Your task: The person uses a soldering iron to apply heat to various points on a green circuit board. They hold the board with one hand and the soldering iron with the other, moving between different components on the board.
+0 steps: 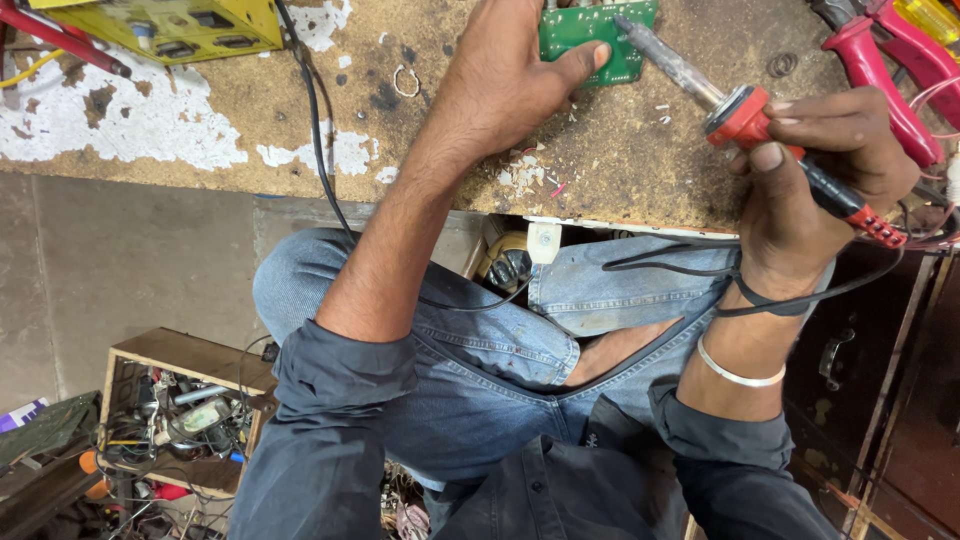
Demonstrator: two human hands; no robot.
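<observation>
Left hand: pressed flat on the green circuit board, thumb pinning its near edge, evidently to steady it. Right hand: clenched round the red-handled soldering iron, held pen-style, tip angled onto the board. Board lies at the far edge of the worn tabletop; its upper part is cut off. Red pliers right of the board. Yellow box far left, partly out of view. Iron's cord loops over the right wrist.

Repair workshop: scarred workbench, soldering iron.
</observation>
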